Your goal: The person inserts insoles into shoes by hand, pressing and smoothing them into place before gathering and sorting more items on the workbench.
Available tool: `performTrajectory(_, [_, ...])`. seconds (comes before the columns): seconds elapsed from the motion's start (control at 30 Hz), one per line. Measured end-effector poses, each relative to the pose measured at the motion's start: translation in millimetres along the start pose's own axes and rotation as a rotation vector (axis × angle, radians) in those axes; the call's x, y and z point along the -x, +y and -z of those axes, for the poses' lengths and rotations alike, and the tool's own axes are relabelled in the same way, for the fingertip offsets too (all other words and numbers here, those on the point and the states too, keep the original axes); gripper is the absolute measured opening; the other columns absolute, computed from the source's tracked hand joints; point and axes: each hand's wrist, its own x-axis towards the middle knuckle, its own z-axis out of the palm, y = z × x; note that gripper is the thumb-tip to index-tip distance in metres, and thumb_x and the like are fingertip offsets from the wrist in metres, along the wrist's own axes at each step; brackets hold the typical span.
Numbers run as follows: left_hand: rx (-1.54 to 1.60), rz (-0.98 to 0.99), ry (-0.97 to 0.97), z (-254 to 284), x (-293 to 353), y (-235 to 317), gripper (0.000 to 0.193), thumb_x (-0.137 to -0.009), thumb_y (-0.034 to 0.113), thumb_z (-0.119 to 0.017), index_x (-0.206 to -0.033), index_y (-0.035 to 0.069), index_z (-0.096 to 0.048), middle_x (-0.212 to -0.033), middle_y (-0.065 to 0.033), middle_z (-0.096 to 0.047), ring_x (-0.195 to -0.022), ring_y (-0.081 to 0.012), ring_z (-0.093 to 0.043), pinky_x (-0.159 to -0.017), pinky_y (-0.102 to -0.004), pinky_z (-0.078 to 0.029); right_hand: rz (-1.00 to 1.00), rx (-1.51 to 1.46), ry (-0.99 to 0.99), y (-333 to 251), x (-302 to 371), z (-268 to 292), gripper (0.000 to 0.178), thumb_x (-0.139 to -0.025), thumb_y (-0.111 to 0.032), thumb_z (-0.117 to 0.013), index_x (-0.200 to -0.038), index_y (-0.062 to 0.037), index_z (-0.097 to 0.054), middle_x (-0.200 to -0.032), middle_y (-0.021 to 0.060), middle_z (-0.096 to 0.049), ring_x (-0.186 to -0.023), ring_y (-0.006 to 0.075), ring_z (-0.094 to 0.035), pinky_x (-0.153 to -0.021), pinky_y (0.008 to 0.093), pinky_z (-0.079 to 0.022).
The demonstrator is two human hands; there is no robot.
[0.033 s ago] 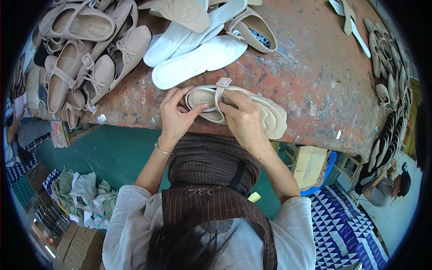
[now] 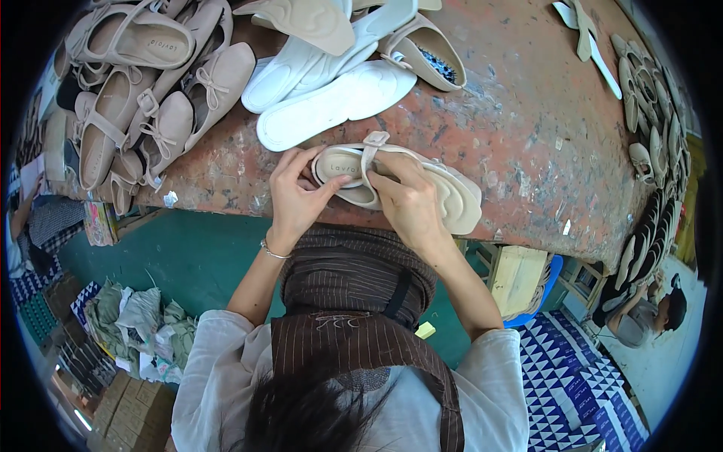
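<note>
A beige shoe (image 2: 367,199) with a strap and a bow lies at the table's near edge, heel to the left. In its heel a printed insole (image 2: 339,166) shows. My left hand (image 2: 295,197) is closed around the heel, its thumb pressing on the insole inside. By the strap, my right hand (image 2: 413,207) has its thumb and fingers bent into the shoe opening, pinching at the insole's middle; the fingertips are partly hidden. A beige contoured front part (image 2: 463,200) sticks out past my right hand, lying over the shoe's toe area.
White insoles (image 2: 335,104) and a beige padded insole (image 2: 301,24) lie beyond the shoe, beside another beige shoe (image 2: 425,53). Beige shoes (image 2: 135,41) are piled at left, more (image 2: 644,98) at right. A person (image 2: 646,320) works at far right.
</note>
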Motion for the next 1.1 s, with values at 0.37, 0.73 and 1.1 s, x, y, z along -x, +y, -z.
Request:
performTrajectory(0.37, [0.02, 0.027, 0.106, -12.2, -8.6, -10.5, 0.032, -0.075, 0.007, -0.084, -0.101, -0.004, -0.071, -0.074, -0.0016, -0.067, -0.057, -0.0027, -0.052, -0.046, -0.0184, -0.039, 0.096, 0.107, -0.132, 6.4, -0.2, -6.1, 0.03, -0.07, 0.0, -0.064, -0.099, 0.0026, -0.07, -0.108, 0.0144, -0.063, -0.097, 0.0305, -0.061, -0.085, 0.04, -0.05])
performTrajectory(0.73, [0.042, 0.156, 0.148, -15.6, -17.0, -13.1, 0.011, -0.08, 0.004, -0.073, -0.088, -0.003, -0.071, -0.058, -0.0086, -0.061, -0.047, -0.0091, -0.049, -0.046, -0.0268, -0.037, 0.385, 0.099, -0.487, 24.8, -22.1, 8.2, 0.045, -0.076, -0.006, -0.06, -0.121, 0.0032, -0.06, -0.112, 0.0129, -0.066, -0.104, 0.0256, -0.064, -0.094, 0.0354, -0.05])
performTrajectory(1.1, [-0.3, -0.071, -0.018, -5.9, -8.0, 10.9, 0.006, -0.085, 0.004, -0.063, -0.085, 0.0, -0.058, -0.068, -0.0225, -0.06, -0.062, -0.041, -0.061, -0.058, -0.046, -0.047, -0.126, 0.338, -0.314, -6.2, 1.6, 28.5, 0.028, -0.066, 0.003, -0.058, -0.089, -0.0038, -0.073, -0.107, 0.0121, -0.071, -0.115, 0.0268, -0.062, -0.116, 0.0534, -0.028])
